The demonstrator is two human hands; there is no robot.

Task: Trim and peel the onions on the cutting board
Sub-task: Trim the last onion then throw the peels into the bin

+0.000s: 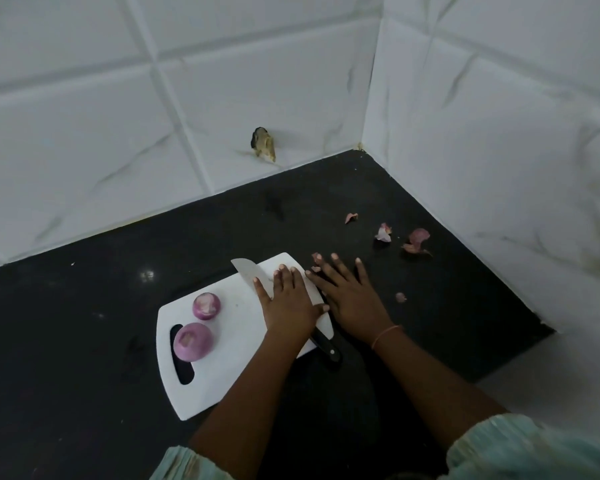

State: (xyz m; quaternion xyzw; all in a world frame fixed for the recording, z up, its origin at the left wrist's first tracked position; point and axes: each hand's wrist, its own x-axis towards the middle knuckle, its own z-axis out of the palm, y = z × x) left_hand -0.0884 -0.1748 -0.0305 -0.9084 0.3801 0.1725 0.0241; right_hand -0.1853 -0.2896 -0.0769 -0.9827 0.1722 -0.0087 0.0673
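Two peeled purple onions (206, 306) (192, 341) sit on the left half of the white cutting board (229, 344), one behind the other. A knife lies across the board's right side, its blade (246, 271) pointing away and its black handle (326, 346) over the board's near right edge. My left hand (288, 303) rests flat on the blade with straight fingers. My right hand (349, 294) lies flat on the black counter just right of the board, fingers spread, a small piece of onion skin (315, 258) at its fingertips.
Loose onion skins (383, 233) (417, 240) (351, 217) and a small scrap (400, 297) lie on the black counter (84, 323) to the right. White tiled walls (499, 133) close the corner behind and to the right. A damaged hole (263, 143) marks the back wall.
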